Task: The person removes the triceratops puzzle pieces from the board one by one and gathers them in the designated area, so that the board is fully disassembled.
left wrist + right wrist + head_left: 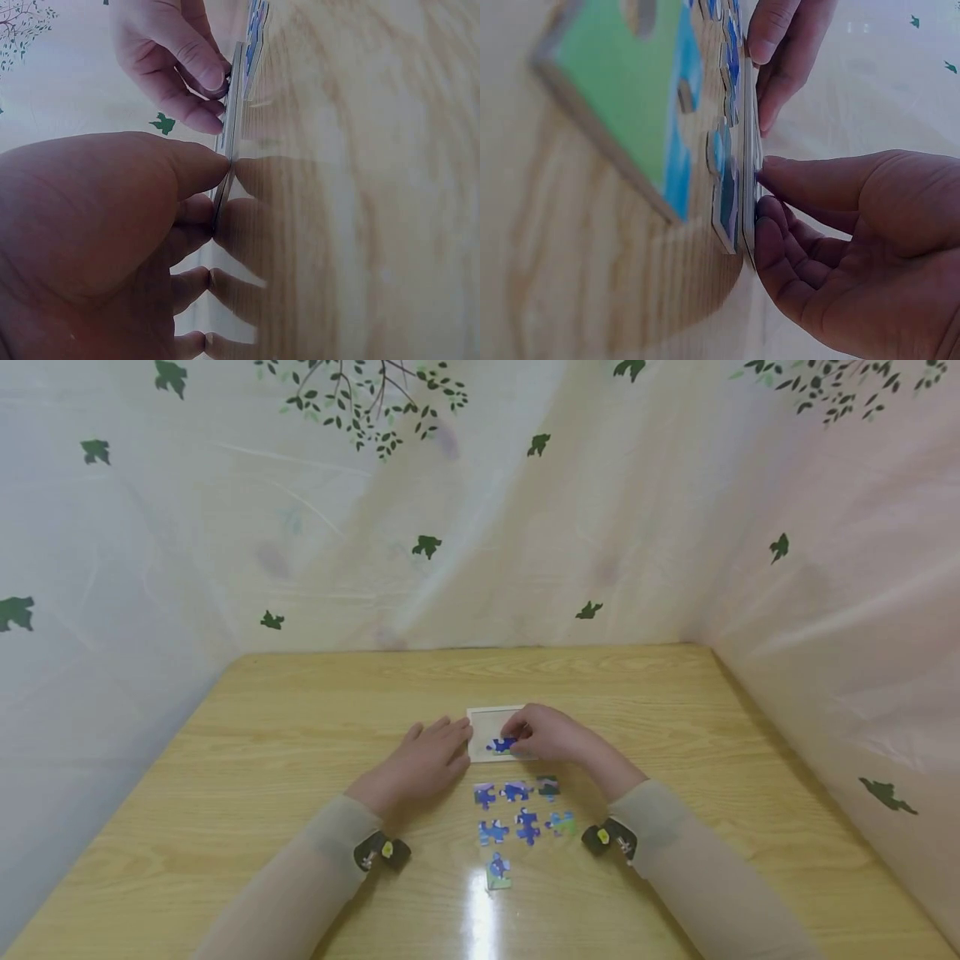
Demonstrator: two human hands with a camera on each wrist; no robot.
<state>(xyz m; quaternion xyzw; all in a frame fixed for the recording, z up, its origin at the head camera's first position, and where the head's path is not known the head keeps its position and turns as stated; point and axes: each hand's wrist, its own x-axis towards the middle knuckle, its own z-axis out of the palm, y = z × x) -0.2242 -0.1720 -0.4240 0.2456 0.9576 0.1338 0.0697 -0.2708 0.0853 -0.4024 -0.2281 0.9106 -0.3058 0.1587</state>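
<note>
A shallow puzzle tray (481,757) with a pale rim lies on the table. My left hand (427,758) rests palm down at its left side, fingers extended, fingertips touching the rim and the tabletop. In the left wrist view, the thumb (199,166) meets the tray's edge. Over the tray's right half, my right hand (553,735) pinches a blue jigsaw piece (500,746) low down, near the tray's front edge. The fingers partly cover that piece, so I cannot tell whether another lies beside it. Curled fingers (776,225) of the right hand show close above the tray.
Several loose jigsaw pieces lie in front of the tray, among them a blue one (527,827), a green and blue one (561,823) and a nearer one (498,871). The wooden table (315,693) meets leaf-patterned cloth (480,593) at the back and sides.
</note>
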